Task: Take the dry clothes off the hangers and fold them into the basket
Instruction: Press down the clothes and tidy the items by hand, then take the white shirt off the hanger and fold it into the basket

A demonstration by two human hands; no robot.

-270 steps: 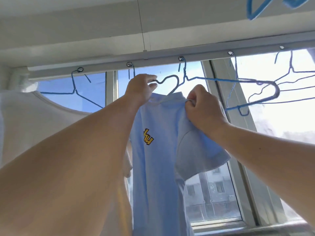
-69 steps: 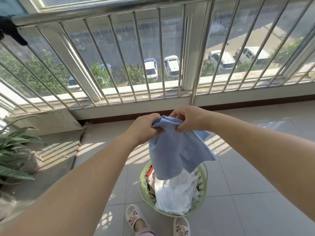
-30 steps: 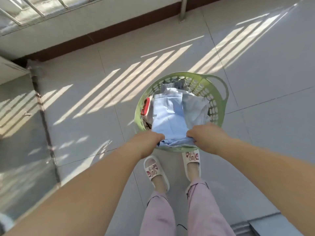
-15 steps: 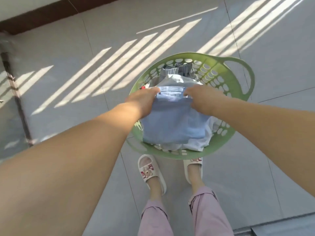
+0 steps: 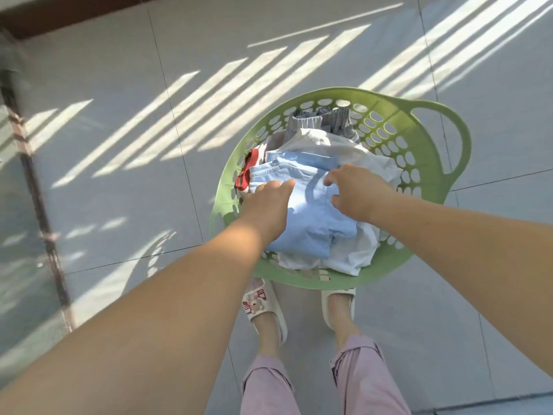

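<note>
A folded light blue shirt (image 5: 311,214) lies on top of the pile in the green laundry basket (image 5: 434,136). My left hand (image 5: 269,202) rests flat on the shirt's left side, fingers straight. My right hand (image 5: 356,193) hovers over its right side with fingers loosely curled, holding nothing. Under the blue shirt lie a white garment (image 5: 353,253), grey trousers with an elastic waist (image 5: 323,118) at the far side, and a red item (image 5: 247,172) at the left.
The basket stands on a grey tiled floor (image 5: 149,145) striped with sunlight. My feet in white slippers (image 5: 264,310) stand just in front of the basket. A dark frame edge (image 5: 39,205) runs along the left.
Both hands have let go of the blue shirt's folded edge. The shirt now lies flat in the basket, and my hands have drawn back toward me over it.
</note>
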